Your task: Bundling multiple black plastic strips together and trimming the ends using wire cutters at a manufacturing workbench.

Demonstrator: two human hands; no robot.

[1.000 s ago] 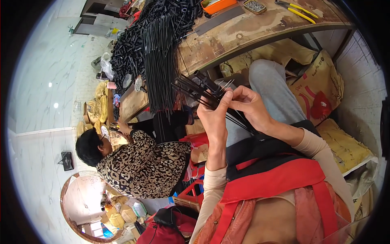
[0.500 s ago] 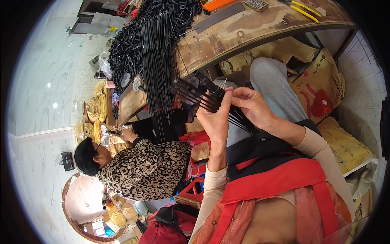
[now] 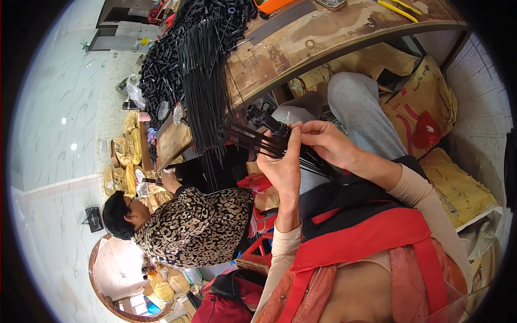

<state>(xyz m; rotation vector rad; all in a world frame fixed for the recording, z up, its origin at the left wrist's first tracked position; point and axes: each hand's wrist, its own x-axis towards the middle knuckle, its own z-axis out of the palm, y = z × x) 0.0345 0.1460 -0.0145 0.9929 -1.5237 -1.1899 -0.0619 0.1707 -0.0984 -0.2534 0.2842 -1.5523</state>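
Observation:
My left hand is closed around a bundle of thin black rods and a black tubular fitting. The rods jut out to the left of the hand, and more of them run down behind my right hand. With thumb and fingers pinched, that right hand meets the left thumb at the fitting's near end. Fine pale wire-like strands stick up beside the fingertips. Whatever the right fingers pinch is too small to make out. Both hands are above my lap, in front of the workbench.
Black plastic pieces and long black rods heap on the bench's left. Yellow-handled pliers and an orange tray lie at its far side. A co-worker in a patterned top sits left. Sacks stand right.
My hands and the black bundle appear slightly lower and further left, while the whole view has also shifted a little. Both hands keep their grip, with fingertips still together at the fitting.

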